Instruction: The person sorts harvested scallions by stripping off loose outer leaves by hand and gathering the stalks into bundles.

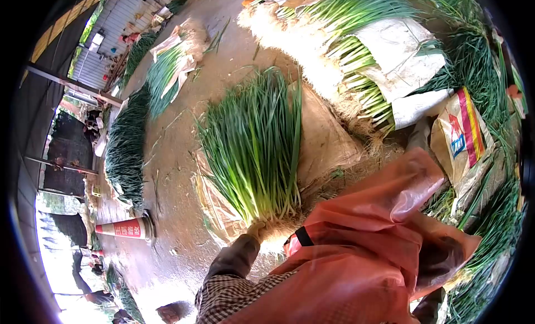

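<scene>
My left hand (256,229), at the end of a dark sleeve, touches the root end of a large bundle of long green onions (253,140). Its fingers are hidden at the stems and roots, so their grip cannot be made out. The bundle lies with its leaves pointing away from me, its pale stems and tan roots nearest me. Under it, brown sacking (326,140) shows on the right and a lighter sheet (209,198) on the left. My right hand is not in view; a red-orange plastic apron (356,240) fills the lower right.
More onions with pale roots (351,62) lie at the upper right, partly under white sacks (398,51). A printed sack (462,134) stands at the right. Leafy piles (127,148) line the left, near a red and white cone (125,229). The brown floor (173,184) looks wet.
</scene>
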### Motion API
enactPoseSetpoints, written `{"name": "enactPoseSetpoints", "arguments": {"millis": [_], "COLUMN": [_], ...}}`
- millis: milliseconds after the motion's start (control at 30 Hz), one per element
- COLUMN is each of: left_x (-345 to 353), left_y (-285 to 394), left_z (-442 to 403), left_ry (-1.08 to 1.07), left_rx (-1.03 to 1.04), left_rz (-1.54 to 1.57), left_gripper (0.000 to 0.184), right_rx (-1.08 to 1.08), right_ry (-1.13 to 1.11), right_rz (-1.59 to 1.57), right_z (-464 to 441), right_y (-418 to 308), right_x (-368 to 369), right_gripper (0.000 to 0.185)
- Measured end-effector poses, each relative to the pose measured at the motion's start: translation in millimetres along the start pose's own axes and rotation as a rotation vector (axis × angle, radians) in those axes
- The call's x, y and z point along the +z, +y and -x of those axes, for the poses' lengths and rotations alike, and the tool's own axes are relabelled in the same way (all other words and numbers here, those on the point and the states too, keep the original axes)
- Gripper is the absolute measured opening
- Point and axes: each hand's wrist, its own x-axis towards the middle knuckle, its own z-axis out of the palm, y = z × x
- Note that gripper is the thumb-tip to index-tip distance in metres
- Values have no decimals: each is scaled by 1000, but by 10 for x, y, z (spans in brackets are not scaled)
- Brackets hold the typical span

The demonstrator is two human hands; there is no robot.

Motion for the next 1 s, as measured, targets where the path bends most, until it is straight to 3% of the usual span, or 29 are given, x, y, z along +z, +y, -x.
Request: {"name": "enactPoseSetpoints", "arguments": {"millis": [33,100,300,467,533,567,633,667,700,767,800,833,867,933,1000], "left_x": [476,367,819,2455,3469,3903,4757,5174,5610,6629,7034,7433,7837,8272,8458], "left_y": [173,115,557,1068,1057,1014,782,440,90,-738,-1248,-1635,-2009,-2625,-3021], "left_z": [291,315,-223,-811,-1074,-1311,-2101,-2506,-2895,-3008,-3154,-2990,-2655,-2425,-2531], "left_ry": [380,555,651,766,606,299,-341,-384,-400,-661,-697,-910,-1015,-1173,-1262], "left_rx": [-37,-39,-5,133,178,177,269,456,658,928,824,1124,1000,1223,1264], "left_rz": [-42,-52,-360,-868,-1078,-1180,-1225,-1344,-1460,-1744,-1659,-1833,-2003,-2368,-2676], "left_gripper": [11,10,30,49,57,66,44,40,36,53,57,63,77,91,102], "right_rx": [6,15,109,162,159,162,170,189,195,139,158,331,437,360,404], "right_ry": [-4,-16,-25,-125,-160,-169,-198,-227,-268,-282,-212,-22,219,399,400], "right_rz": [13,16,-18,-241,-350,-398,-449,-392,-230,416,618,305,-27,-203,-256], "right_z": [21,96,648,405,181,68,-26,42,195,515,609,473,341,32,-16], "right_y": [7,84,403,599,644,698,993,1254,1562,2422,2759,2440,1939,1858,1627], "right_x": [6,16,367,987,1340,1518,1826,1906,1906,1933,1910,1405,744,594,455], "right_gripper": [24,25,26,27,27,27,28,28,28,29,29,29,29,32,34]}}
